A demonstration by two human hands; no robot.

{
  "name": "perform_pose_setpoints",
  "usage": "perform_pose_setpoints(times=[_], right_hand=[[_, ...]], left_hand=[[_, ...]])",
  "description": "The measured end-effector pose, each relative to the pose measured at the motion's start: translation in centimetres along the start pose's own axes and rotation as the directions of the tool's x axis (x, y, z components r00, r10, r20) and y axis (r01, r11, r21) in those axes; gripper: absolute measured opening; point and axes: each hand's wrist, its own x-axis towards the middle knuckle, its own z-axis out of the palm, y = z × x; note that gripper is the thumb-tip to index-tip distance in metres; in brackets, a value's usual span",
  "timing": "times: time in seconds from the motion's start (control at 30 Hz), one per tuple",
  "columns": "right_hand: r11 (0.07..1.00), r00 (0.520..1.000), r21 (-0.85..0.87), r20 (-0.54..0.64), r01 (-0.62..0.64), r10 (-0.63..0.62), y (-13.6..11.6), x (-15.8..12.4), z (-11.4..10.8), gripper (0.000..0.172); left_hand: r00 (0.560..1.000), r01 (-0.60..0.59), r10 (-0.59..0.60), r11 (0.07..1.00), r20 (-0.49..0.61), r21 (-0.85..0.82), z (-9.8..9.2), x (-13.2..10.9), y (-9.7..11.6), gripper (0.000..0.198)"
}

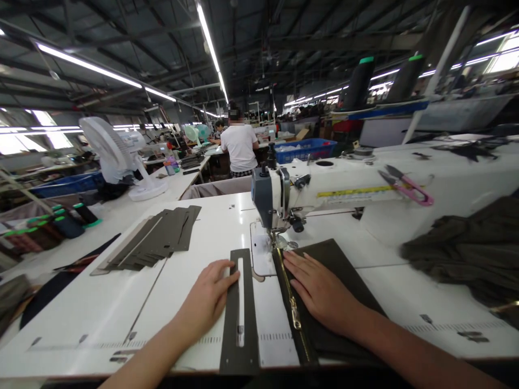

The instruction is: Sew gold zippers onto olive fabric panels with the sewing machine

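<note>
My left hand (211, 289) is at the left edge of a long dark slotted panel (250, 324), with thumb and fingers curled onto it. Through its narrow slot the white table shows. My right hand (320, 289) lies flat, fingers stretched, on a dark fabric piece (344, 270) beside a brass-toothed zipper (288, 283). A metal zipper pull (295, 313) hangs near the lower part of that zipper. The zipper's far end reaches the needle area of a white sewing machine (279, 205); the presser foot partly hides the contact there.
Overlapping dark cut panels (158, 237) lie at the left. Pink-handled snips (409, 186) rest on the machine arm. Bunched dark fabric (466, 248) sits at the right. A white fan (109, 151), thread spools (67, 221) and a seated person (239, 146) are beyond.
</note>
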Motion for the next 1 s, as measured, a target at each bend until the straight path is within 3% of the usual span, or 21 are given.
perform_pose_setpoints(times=[0.17, 0.3, 0.4, 0.53, 0.83, 1.0], right_hand=[[0.996, 0.996, -0.015, -0.028, -0.091, 0.090, -0.8, -0.5, 0.5, 0.043], [0.996, 0.996, 0.002, -0.013, -0.089, 0.089, -1.3, -1.0, 0.2, 0.044], [0.998, 0.998, 0.015, -0.007, -0.063, 0.063, -1.3, -1.0, 0.0, 0.046], [0.997, 0.998, 0.058, -0.020, -0.051, 0.052, -1.0, -1.0, -0.2, 0.046], [0.993, 0.993, 0.073, -0.064, -0.092, 0.097, -1.3, -0.7, -0.4, 0.046], [0.971, 0.976, 0.113, -0.023, -0.212, 0.216, -2.1, 0.3, -0.6, 0.046]], left_hand=[[0.980, 0.136, -0.144, 0.989, -0.134, -0.063, 1.2, 1.8, 0.6, 0.033], [0.961, -0.026, -0.002, 0.995, -0.278, -0.097, 1.8, 3.2, 4.0, 0.032], [0.976, -0.098, 0.093, 0.995, -0.198, -0.018, 3.1, 4.6, 6.0, 0.029], [0.992, -0.101, 0.106, 0.992, -0.067, 0.069, 4.6, 5.8, 6.5, 0.025], [0.987, -0.124, 0.114, 0.989, 0.116, 0.082, 3.7, 6.2, 6.4, 0.019], [0.979, -0.180, 0.164, 0.974, 0.117, 0.141, 4.1, 6.3, 5.9, 0.023]])
